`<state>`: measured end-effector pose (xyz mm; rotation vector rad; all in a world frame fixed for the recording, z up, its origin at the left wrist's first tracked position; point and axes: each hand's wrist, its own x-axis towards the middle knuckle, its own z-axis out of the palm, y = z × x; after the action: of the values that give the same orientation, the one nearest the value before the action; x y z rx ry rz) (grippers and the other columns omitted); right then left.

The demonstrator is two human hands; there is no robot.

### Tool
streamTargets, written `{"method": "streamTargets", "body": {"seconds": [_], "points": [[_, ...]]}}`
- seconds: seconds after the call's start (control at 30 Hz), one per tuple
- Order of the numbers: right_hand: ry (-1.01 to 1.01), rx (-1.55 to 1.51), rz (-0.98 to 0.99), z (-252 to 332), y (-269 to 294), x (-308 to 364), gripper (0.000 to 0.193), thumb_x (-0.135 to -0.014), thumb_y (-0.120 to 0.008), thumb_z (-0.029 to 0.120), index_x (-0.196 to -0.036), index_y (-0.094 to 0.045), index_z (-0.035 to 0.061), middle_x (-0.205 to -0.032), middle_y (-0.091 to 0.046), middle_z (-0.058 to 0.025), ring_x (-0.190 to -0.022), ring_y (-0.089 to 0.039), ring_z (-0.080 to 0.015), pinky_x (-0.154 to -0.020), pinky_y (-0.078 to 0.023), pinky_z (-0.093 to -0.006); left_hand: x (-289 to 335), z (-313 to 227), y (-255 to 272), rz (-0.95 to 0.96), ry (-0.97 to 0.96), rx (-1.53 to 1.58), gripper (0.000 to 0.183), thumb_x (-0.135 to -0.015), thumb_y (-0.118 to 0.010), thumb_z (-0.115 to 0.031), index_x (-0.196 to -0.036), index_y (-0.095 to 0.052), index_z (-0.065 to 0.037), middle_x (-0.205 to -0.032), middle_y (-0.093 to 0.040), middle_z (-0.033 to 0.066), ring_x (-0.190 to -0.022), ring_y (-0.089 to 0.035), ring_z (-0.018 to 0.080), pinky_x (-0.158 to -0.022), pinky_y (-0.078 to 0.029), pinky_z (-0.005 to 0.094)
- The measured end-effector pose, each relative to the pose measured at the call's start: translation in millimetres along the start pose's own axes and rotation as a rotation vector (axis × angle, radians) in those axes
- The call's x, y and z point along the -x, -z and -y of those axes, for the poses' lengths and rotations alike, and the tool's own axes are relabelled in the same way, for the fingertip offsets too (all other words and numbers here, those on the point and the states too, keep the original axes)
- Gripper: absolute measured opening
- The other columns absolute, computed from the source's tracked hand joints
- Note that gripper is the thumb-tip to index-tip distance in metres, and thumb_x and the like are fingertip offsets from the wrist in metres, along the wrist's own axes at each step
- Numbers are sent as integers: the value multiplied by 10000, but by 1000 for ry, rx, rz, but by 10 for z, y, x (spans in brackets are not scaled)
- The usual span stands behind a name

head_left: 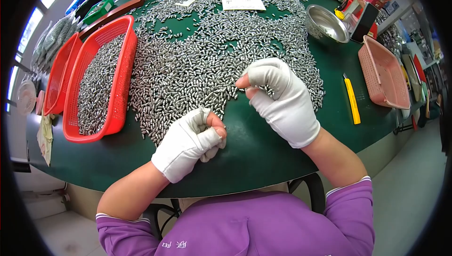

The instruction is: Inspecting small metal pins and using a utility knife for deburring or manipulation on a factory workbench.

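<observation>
Many small silvery metal cylindrical pieces (pixel 183 67) lie in a thick layer across the green table (pixel 254 157). My left hand (pixel 190 140), in a white glove with bare fingertips, is closed at the near edge of the layer. Its thumb presses against the curled fingers; whatever they may hold is hidden. Farther right and higher, my right hand (pixel 285 98) wears a similar glove and hovers by the pieces. Its bent forefinger and thumb have a small gap between their tips, with nothing visible there; the other fingers are mostly hidden.
On the left stands a red plastic basket (pixel 129 63) part-filled with metal pieces, beside another red basket (pixel 59 79). A steel bowl (pixel 327 23), a pink basket (pixel 383 74) and a yellow utility knife (pixel 351 100) are at right. A paper slip (pixel 242 1) lies on the pieces.
</observation>
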<state>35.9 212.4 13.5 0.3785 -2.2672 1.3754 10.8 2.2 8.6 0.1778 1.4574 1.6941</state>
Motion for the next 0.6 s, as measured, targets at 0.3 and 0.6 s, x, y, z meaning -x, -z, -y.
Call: {"method": "streamTargets", "body": {"seconds": [0.3, 0.6], "points": [[292, -46, 314, -72, -64, 0, 205, -648, -761, 79, -837, -681, 84, -832, -637, -72, -754, -609, -269, -675, -495, -373, -9, 35, 18, 13, -16, 65, 164, -898, -642, -210, -920, -547, -78, -759, -586, 17, -558, -483, 61, -490, -366, 193], [-171, 60, 139, 58, -43, 67, 98, -873, -610, 121, -859, -581, 29, -758, -568, -73, -712, -568, -165, -680, -455, -274, -9, 5, -13, -10, 12, -77, 149, -895, -642, -193, -903, -549, -77, -740, -589, 12, -552, -487, 59, -486, -376, 192]]}}
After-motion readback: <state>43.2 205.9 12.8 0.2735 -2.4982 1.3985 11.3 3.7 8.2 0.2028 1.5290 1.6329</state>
